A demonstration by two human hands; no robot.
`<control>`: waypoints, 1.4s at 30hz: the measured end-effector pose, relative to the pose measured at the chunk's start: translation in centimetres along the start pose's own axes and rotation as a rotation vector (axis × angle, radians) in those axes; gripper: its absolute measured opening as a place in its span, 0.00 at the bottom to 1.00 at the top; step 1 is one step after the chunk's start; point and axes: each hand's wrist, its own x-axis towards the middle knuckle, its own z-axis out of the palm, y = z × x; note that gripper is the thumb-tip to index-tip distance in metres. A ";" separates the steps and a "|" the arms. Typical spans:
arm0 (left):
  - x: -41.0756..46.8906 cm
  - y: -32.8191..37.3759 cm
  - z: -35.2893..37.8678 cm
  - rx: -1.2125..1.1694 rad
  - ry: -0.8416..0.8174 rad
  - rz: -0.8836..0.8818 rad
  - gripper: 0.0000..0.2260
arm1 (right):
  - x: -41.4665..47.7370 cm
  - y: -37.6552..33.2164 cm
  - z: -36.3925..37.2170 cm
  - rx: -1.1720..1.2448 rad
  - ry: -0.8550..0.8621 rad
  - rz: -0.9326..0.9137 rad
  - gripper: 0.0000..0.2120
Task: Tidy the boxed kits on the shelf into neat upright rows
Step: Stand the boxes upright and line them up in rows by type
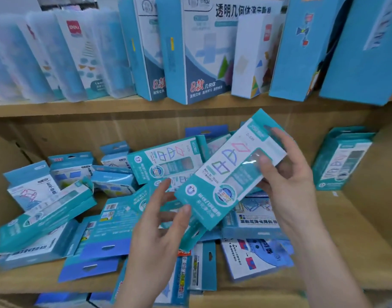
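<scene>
A long teal and white boxed kit (226, 172) is tilted in the air above the lower shelf (357, 252). My right hand (286, 181) grips its upper right part, thumb on the front window. My left hand (161, 225) holds its lower left end, thumb on the edge and fingers behind. Below lies a jumbled pile of teal and blue boxed kits (97, 225), most lying flat or leaning. One matching kit (164, 162) leans behind the held one. A teal kit (341, 158) stands upright at the right end of the shelf.
The upper shelf (79, 107) carries frosted plastic cases (64, 56) leaning at the left and tall blue and white boxes (197, 50) at the right. Bare wood shows on the lower shelf's right side. More blue boxes (64, 300) peek out below the shelf's front edge.
</scene>
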 end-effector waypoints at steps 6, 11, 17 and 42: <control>-1.3 0.7 2.9 -0.083 -0.306 -0.134 0.10 | -1.4 -0.4 -0.9 0.033 0.113 0.020 0.25; -1.8 -0.2 4.8 0.079 -0.368 -0.016 0.08 | -3.7 0.6 -1.2 -0.183 0.030 0.001 0.12; 5.1 0.1 -0.1 0.640 -0.195 0.257 0.14 | -3.5 -0.2 -3.6 -0.186 0.120 0.087 0.07; 9.2 -1.9 -2.8 0.645 -0.295 0.108 0.29 | -4.0 1.6 -3.0 0.069 0.115 0.623 0.08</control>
